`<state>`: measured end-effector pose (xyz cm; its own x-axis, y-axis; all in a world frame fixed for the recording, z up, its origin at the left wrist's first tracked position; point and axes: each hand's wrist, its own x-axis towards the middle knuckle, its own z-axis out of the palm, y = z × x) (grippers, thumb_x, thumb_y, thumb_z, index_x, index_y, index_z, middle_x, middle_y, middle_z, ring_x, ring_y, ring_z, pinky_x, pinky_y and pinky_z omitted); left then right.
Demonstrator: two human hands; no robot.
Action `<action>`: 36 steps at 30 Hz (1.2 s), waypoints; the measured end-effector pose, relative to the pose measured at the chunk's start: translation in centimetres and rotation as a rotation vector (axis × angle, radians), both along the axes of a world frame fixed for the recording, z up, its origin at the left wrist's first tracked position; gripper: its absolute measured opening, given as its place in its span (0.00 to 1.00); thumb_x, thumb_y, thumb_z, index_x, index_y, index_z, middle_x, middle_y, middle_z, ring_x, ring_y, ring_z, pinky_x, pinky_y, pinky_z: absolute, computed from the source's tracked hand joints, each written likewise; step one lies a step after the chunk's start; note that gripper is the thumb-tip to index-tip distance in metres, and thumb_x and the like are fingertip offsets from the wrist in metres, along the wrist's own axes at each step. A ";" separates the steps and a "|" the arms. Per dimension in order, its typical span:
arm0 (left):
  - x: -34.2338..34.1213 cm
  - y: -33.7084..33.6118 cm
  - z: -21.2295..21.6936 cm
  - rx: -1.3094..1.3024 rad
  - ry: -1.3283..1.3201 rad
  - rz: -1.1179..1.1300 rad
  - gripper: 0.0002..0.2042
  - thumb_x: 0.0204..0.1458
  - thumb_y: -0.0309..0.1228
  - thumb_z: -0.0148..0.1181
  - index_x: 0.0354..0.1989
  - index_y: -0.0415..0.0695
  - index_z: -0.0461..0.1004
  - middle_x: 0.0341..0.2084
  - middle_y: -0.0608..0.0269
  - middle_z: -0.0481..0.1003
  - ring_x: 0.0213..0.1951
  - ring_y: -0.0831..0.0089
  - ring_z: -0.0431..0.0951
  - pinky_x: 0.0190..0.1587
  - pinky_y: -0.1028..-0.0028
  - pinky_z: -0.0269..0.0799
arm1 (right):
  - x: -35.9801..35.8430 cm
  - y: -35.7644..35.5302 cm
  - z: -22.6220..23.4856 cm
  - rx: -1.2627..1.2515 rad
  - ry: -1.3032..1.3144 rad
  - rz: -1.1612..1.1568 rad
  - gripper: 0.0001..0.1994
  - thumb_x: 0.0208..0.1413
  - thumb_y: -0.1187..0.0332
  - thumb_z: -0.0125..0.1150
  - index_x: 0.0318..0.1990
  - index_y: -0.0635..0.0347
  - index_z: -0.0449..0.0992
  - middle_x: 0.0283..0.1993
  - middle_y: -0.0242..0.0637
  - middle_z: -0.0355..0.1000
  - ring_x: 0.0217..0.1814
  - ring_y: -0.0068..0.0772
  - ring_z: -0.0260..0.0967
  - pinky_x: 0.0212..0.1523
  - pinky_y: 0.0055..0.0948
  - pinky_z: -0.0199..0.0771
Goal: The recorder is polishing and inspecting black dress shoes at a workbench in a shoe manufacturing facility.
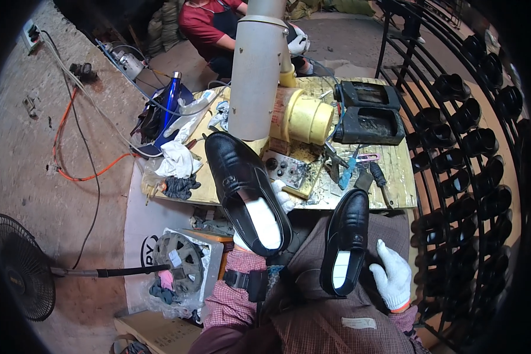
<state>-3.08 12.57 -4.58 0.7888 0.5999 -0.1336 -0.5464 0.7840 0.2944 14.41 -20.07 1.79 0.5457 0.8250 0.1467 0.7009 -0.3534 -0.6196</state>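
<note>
**Two black shoes in gloved hands**

The left hand, in a white glove, grips a glossy black shoe with a pale insole, held over the near edge of the cluttered surface. The right hand rests open beside a second black shoe lying on the lap.

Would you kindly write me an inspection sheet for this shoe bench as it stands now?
Surface: wooden bench, worn and crowded.
Job's things: left shoe held up; right shoe on the lap.
Clutter: rags, blue bottle, hand tools, yellow drum.
Grippers: left hand gloved, holding the left shoe; right hand gloved, beside the right shoe.
Cables: orange cable on the floor.
Surroundings: fan, shoe rack, another person.
</note>
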 end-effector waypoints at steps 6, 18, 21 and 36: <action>1.0 3.1 0.5 0.006 -0.055 0.013 0.48 0.58 0.71 0.41 0.72 0.38 0.57 0.63 0.44 0.70 0.54 0.47 0.77 0.64 0.46 0.71 | 0.3 -0.1 -0.2 -0.036 -0.002 0.004 0.28 0.51 0.71 0.69 0.62 0.68 0.74 0.53 0.56 0.78 0.51 0.55 0.78 0.52 0.43 0.77; 1.7 9.2 1.1 0.872 0.521 0.325 0.36 0.66 0.63 0.40 0.69 0.45 0.63 0.61 0.52 0.70 0.59 0.56 0.72 0.65 0.58 0.67 | 1.1 0.7 -0.5 -0.090 -0.007 0.053 0.29 0.53 0.68 0.69 0.63 0.67 0.73 0.53 0.55 0.77 0.52 0.55 0.77 0.53 0.45 0.76; 0.8 10.1 1.4 0.539 0.132 0.360 0.32 0.69 0.61 0.37 0.70 0.49 0.62 0.66 0.60 0.68 0.62 0.64 0.69 0.66 0.64 0.65 | 1.2 0.8 -0.5 -0.085 -0.016 0.061 0.29 0.53 0.67 0.69 0.63 0.67 0.73 0.54 0.55 0.77 0.52 0.55 0.77 0.53 0.44 0.76; -7.1 -6.8 -1.7 -0.178 0.089 -0.360 0.41 0.61 0.60 0.55 0.68 0.34 0.61 0.56 0.40 0.74 0.57 0.48 0.77 0.61 0.53 0.76 | -1.5 1.2 -1.5 -0.082 0.130 0.006 0.45 0.52 0.56 0.73 0.73 0.71 0.58 0.67 0.63 0.66 0.68 0.60 0.68 0.67 0.43 0.69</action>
<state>-10.19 5.72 -6.32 0.9247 0.2494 -0.2875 -0.2067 0.9634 0.1708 12.91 -18.84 0.29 0.5505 0.8348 0.0066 0.6187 -0.4027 -0.6746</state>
